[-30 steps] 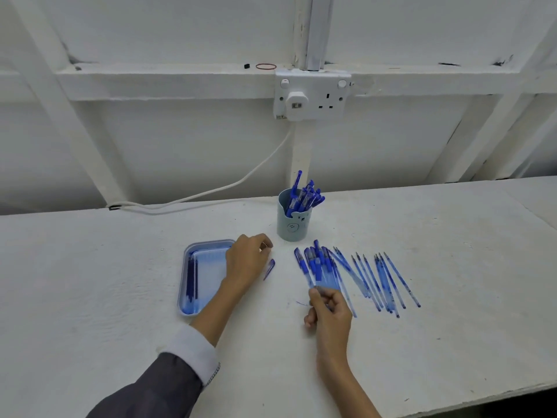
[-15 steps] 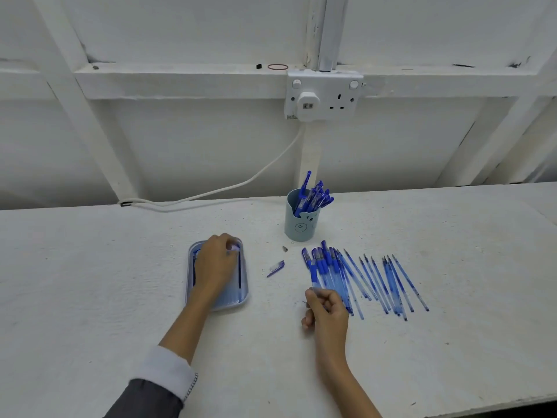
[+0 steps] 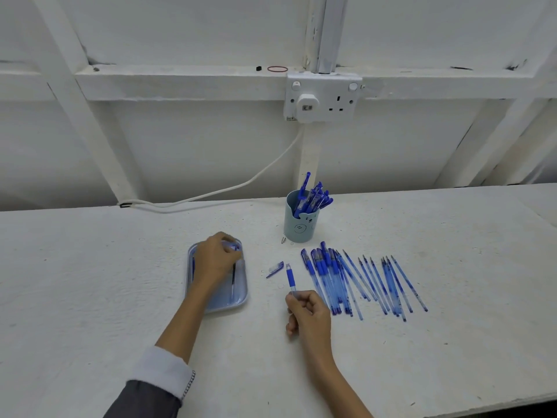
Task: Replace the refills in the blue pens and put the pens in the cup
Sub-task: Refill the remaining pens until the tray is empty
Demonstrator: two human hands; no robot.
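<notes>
One camera, worn on the person's head, looks forward and down over the white table [image 3: 90,282] toward the wall [image 3: 180,146] at 12 o'clock. It sits close. Both forearms enter from 6 o'clock, with the left hand [image 3: 215,260] at 7 o'clock of centre and the right hand [image 3: 310,312], gripping a pen [image 3: 291,277], at 5 o'clock. The cup [image 3: 298,227] stands almost dead centre, the socket [image 3: 322,98] above it. The wide lens takes in the table from side to side.

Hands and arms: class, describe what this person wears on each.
The left arm wears a dark grey sleeve ending in a white cuff with a dotted edge trim. The right forearm is bare. Neither the left hand nor the right hand shows gloves or rings.
</notes>
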